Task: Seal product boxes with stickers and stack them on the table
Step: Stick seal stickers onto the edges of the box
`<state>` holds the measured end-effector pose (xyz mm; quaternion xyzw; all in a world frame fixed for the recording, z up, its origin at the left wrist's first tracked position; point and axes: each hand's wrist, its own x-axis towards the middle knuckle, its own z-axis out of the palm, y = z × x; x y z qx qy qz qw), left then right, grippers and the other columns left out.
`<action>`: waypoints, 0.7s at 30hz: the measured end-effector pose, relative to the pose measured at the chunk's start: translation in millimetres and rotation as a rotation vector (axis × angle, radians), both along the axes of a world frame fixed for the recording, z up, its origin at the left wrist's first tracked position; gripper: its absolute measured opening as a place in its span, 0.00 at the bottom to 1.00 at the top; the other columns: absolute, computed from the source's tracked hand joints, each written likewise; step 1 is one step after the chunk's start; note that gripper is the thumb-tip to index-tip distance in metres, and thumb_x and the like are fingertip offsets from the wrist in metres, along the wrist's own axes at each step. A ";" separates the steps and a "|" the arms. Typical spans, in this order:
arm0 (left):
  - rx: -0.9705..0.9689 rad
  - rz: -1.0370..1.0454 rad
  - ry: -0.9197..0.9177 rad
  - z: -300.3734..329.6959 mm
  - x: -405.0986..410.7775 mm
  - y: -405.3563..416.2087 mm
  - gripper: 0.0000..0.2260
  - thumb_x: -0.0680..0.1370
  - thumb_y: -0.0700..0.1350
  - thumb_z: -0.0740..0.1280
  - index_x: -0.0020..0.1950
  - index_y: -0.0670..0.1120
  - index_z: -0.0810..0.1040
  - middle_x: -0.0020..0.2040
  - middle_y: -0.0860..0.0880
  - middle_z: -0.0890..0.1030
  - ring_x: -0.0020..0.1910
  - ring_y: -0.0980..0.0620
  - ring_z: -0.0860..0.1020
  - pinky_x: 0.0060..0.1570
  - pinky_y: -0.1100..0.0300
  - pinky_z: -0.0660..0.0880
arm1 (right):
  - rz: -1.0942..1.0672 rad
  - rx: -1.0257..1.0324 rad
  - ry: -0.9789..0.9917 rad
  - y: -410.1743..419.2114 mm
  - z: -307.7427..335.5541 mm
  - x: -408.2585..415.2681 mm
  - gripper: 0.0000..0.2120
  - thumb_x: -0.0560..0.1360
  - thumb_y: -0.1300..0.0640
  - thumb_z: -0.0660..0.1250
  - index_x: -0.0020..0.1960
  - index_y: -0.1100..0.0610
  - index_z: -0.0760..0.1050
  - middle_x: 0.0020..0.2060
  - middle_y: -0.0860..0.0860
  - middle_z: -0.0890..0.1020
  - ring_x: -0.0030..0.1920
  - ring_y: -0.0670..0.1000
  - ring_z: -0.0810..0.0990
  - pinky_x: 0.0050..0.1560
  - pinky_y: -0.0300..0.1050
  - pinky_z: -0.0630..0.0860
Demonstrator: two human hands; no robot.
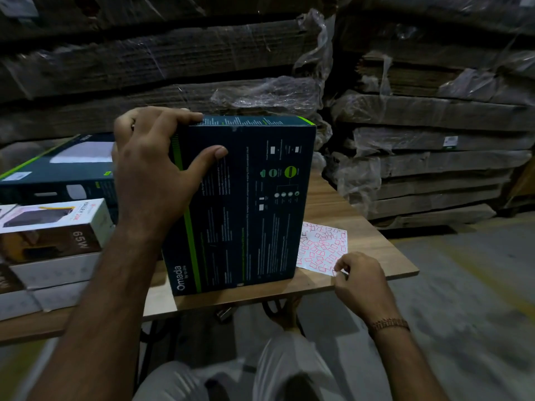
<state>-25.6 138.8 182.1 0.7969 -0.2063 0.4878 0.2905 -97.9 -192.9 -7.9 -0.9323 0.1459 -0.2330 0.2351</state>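
A dark teal Omada product box with green stripes stands upright on the wooden table. My left hand grips its top left corner, fingers over the top edge and thumb on the near face. To the right of the box lies a white sticker sheet covered with red-outlined stickers. At that sheet's near right corner, my right hand pinches a sticker between thumb and fingertips.
Another teal box lies flat at the back left. White and brown 65W boxes are stacked at the near left. Plastic-wrapped bundles of flat cardboard rise behind and right of the table. My knees are below the table edge.
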 end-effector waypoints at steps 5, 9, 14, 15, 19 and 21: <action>0.001 -0.001 0.001 0.0 -2.1 0.4 0.26 0.78 0.67 0.70 0.69 0.52 0.80 0.66 0.50 0.80 0.72 0.41 0.70 0.65 0.47 0.70 | -0.045 -0.007 0.066 4.1 6.1 5.2 0.07 0.75 0.60 0.71 0.40 0.51 0.78 0.44 0.50 0.80 0.45 0.51 0.79 0.42 0.43 0.72; 0.007 0.001 -0.003 -0.1 -1.9 0.9 0.26 0.78 0.67 0.70 0.69 0.52 0.80 0.66 0.50 0.80 0.71 0.41 0.70 0.65 0.47 0.70 | -0.008 -0.018 0.105 2.0 9.6 8.0 0.08 0.77 0.61 0.69 0.40 0.53 0.76 0.43 0.50 0.77 0.44 0.50 0.76 0.39 0.42 0.69; -0.003 -0.002 0.005 0.0 -1.7 -0.3 0.26 0.78 0.67 0.70 0.69 0.52 0.80 0.67 0.50 0.80 0.72 0.41 0.69 0.65 0.47 0.71 | 0.058 -0.065 0.150 0.6 14.7 10.0 0.07 0.77 0.62 0.66 0.41 0.54 0.75 0.45 0.51 0.75 0.47 0.53 0.75 0.47 0.49 0.76; -0.002 -0.001 0.001 0.0 -1.5 -0.2 0.26 0.78 0.67 0.70 0.69 0.52 0.80 0.67 0.50 0.80 0.72 0.41 0.70 0.65 0.47 0.71 | 0.062 -0.067 0.153 0.5 14.9 10.2 0.08 0.78 0.63 0.65 0.41 0.54 0.74 0.45 0.51 0.75 0.47 0.53 0.75 0.48 0.50 0.76; 0.003 0.003 -0.006 -0.2 -1.5 0.3 0.25 0.78 0.67 0.70 0.69 0.52 0.80 0.66 0.50 0.80 0.71 0.41 0.70 0.65 0.47 0.71 | 0.092 -0.093 0.169 0.5 13.5 9.8 0.09 0.79 0.63 0.65 0.42 0.53 0.72 0.46 0.49 0.73 0.47 0.52 0.73 0.45 0.45 0.72; 0.005 0.005 -0.007 -0.3 -1.9 0.1 0.25 0.78 0.66 0.71 0.69 0.52 0.80 0.66 0.51 0.80 0.71 0.41 0.70 0.65 0.47 0.71 | 0.103 -0.080 0.176 -0.6 14.6 9.4 0.10 0.80 0.64 0.64 0.42 0.52 0.70 0.45 0.48 0.72 0.47 0.51 0.72 0.41 0.41 0.66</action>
